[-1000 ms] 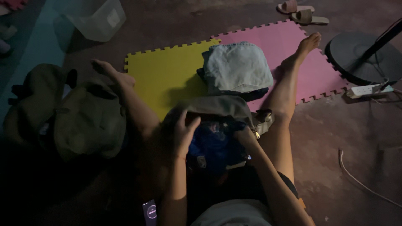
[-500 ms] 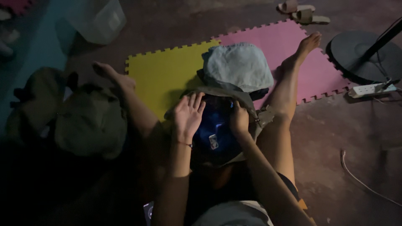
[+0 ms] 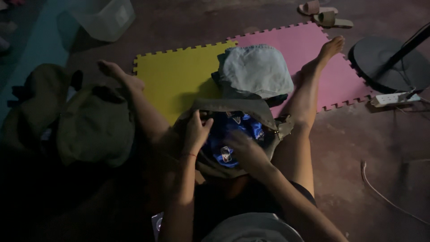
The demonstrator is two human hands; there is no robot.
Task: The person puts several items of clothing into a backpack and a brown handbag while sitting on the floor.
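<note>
I sit on the floor with an open olive bag (image 3: pixel 251 110) between my legs, its mouth facing up at me. My left hand (image 3: pixel 195 130) is curled over the near left edge of the opening, fingers closed on the rim and holding it apart. My right hand (image 3: pixel 244 150) is down inside the mouth, lying on the blue cloth (image 3: pixel 228 141) that fills the bag; it is blurred, so I cannot tell whether those fingers are pinching the cloth or only pressing flat on it. The blue cloth sits between my two hands, just right of the left one and under the right one.

Just beyond both hands, past the far lip of the bag, a stack of folded clothes (image 3: pixel 255 71) with a pale denim piece on top rests where a yellow foam mat (image 3: pixel 172 76) meets a pink foam mat (image 3: pixel 309 49). Well to the left of my left hand lies a second olive bag (image 3: pixel 89 125), slumped on the floor. Far beyond it stands a clear plastic box (image 3: pixel 105 18). Well to the right of my right hand are a round fan base (image 3: pixel 380 58) and a white power strip (image 3: pixel 392 97), and farther off a pair of sandals (image 3: pixel 324 13)
</note>
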